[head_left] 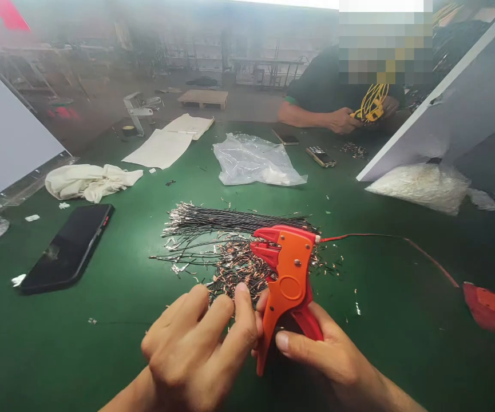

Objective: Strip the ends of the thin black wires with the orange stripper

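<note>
My right hand [316, 349] grips the handles of an orange and red wire stripper [288, 274], held upright over the green table [380, 297]. My left hand [200, 337] is curled beside it, fingertips pinched at the near edge of a pile of thin black wires with bare copper ends [230, 252]. What the left fingers hold is too small to make out. A red wire [402, 240] runs from the stripper's jaw away to the right.
A black phone [69, 246] lies at the left, a white cloth [88, 180] behind it. A clear plastic bag [253, 163] and papers [165, 143] sit farther back. A red piece [494, 312] lies at right. Across the table, another person's hands [345, 119] hold yellow wires.
</note>
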The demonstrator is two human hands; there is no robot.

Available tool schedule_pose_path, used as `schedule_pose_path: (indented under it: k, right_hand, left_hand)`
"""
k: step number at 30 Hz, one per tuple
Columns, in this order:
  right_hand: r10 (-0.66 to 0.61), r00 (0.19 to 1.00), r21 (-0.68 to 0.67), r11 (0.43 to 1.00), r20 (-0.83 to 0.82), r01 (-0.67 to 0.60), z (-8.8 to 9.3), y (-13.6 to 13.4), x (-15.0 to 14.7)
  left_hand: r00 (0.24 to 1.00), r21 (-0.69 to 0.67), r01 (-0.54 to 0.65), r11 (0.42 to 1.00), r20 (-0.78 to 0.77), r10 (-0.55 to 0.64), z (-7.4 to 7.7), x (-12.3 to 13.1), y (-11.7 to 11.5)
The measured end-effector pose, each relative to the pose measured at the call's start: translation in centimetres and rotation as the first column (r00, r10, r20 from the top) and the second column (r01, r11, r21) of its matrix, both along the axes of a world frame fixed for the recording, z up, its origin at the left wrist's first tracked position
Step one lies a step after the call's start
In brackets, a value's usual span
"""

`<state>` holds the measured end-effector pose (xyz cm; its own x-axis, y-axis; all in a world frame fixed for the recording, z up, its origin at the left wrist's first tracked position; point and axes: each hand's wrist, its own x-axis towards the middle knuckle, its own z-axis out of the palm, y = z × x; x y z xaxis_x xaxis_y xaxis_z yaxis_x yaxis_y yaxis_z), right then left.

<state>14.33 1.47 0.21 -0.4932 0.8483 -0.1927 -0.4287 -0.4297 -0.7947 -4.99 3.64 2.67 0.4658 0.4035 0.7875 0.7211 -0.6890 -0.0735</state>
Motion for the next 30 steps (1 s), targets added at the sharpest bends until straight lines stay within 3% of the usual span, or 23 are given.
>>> schedule_pose_path:
  k: [19, 24, 30]
  right_hand:
    - [-0.046, 0.986, -0.098, 0.993, 0.160, 0.062, 0.6, -0.3, -0.6]
    - [-0.125, 0.966, -0.131, 0.979, 0.226, 0.158, 1.0, -0.6, -1.1]
    - [-0.104, 0.939, -0.179, 0.969, 0.327, 0.170, 1.6, -0.5, -1.4]
  left_hand:
    - [0.995, 0.034, -0.037, 0.999, -0.091, 0.040, 1.4, 0.6, -0.5]
    - [0.997, 0.038, -0.033, 0.999, -0.073, 0.036, 1.4, 0.9, -0.6]
    - [0.999, 0.018, -0.034, 0.999, -0.036, 0.035, 0.4, 1.1, -0.8]
